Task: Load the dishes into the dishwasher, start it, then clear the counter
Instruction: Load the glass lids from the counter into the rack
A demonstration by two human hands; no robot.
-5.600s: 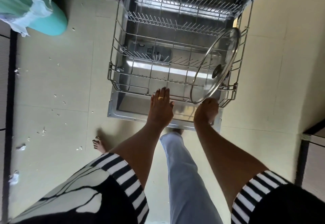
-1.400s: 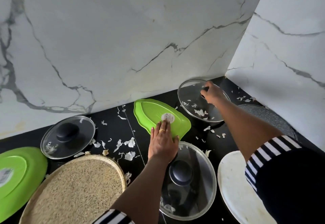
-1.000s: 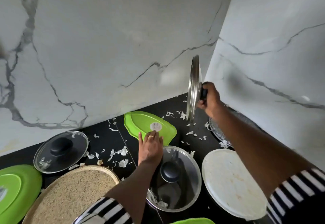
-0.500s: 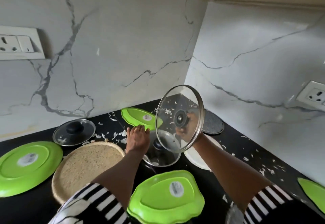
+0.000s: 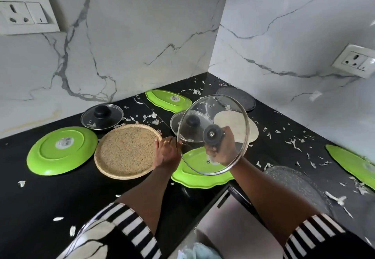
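Glass, clear and ringed with a thin metal band, the lid [image 5: 230,116] hangs in the air, tilted so its underside faces the camera. A dark round knob [image 5: 212,135] sits at its middle, a small vent hole shows near the lower edge, and pale scraps cling to the upper part. The right hand [image 5: 222,150] grasps it from behind by the knob, above a green plate [image 5: 194,176] at the front edge of the black counter [image 5: 60,193]. The left hand [image 5: 166,153], wearing a ring, rests with fingers extended just beside a woven tray [image 5: 126,151], holding nothing.
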